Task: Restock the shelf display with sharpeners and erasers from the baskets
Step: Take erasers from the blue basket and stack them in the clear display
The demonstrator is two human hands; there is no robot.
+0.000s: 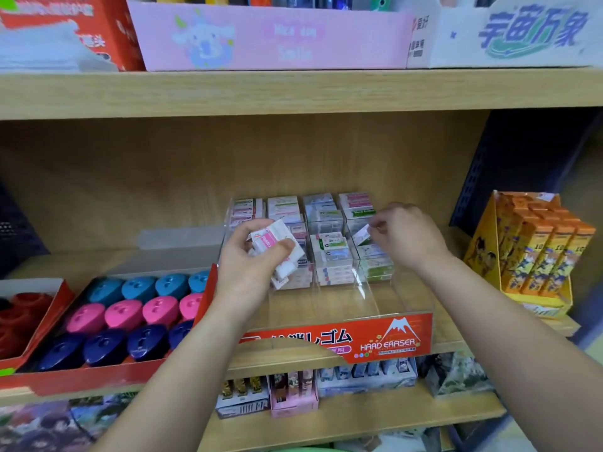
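Note:
A clear acrylic eraser display (401,305) with a red "HARD ERASER" label stands on the middle shelf, its rear compartments stacked with wrapped erasers (332,252). My left hand (248,265) grips a bunch of white and pink erasers (277,249) above the display's left column. My right hand (404,233) pinches a single eraser (361,234), tilted, over the right column. A red tray of blue, pink and navy sharpeners (130,318) sits to the left.
An orange box of tall packs (535,252) stands at the right. A red tray with dark red items (23,321) is far left. Pink and white boxes (267,37) fill the upper shelf; small card packs (293,393) line the lower shelf.

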